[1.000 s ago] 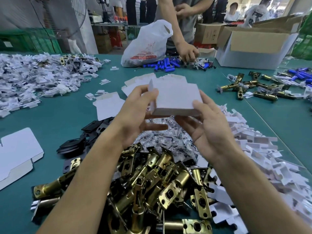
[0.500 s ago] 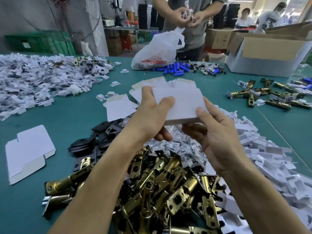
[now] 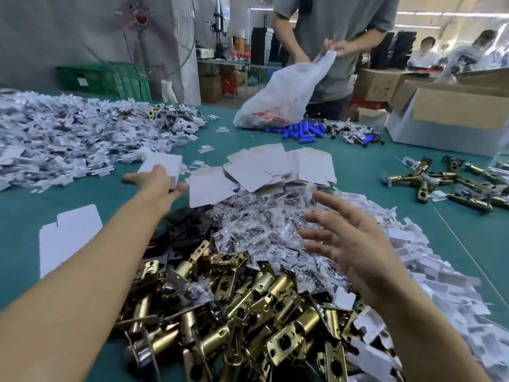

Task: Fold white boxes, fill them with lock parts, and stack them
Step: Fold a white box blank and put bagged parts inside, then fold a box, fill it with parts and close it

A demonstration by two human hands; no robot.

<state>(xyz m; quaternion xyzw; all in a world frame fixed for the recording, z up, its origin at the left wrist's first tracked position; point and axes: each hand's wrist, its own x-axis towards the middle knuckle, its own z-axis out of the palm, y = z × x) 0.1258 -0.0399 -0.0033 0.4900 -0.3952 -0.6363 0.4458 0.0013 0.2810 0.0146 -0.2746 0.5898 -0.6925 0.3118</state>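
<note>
My left hand (image 3: pixel 157 183) reaches out to the left over the green table and holds a folded white box (image 3: pixel 162 165) from below. With its fingers spread, my right hand (image 3: pixel 349 244) hovers over the pile of clear plastic parts bags (image 3: pixel 261 230) and holds nothing. Flat white box blanks (image 3: pixel 275 166) lie fanned out beyond the bags. A heap of brass latch bolts (image 3: pixel 234 312) fills the near centre. Black plates (image 3: pixel 187 232) lie under my left forearm.
A large pile of white card inserts (image 3: pixel 68 136) covers the far left, another (image 3: pixel 440 285) the right. One flat blank (image 3: pixel 68 238) lies at the near left. Across the table a person handles a white plastic bag (image 3: pixel 278 97) beside blue parts (image 3: pixel 303 130). An open carton (image 3: pixel 451 117) stands far right.
My left hand has carried the folded box away from the centre out to the left. My right hand has let go of it and now hangs spread over the bags.
</note>
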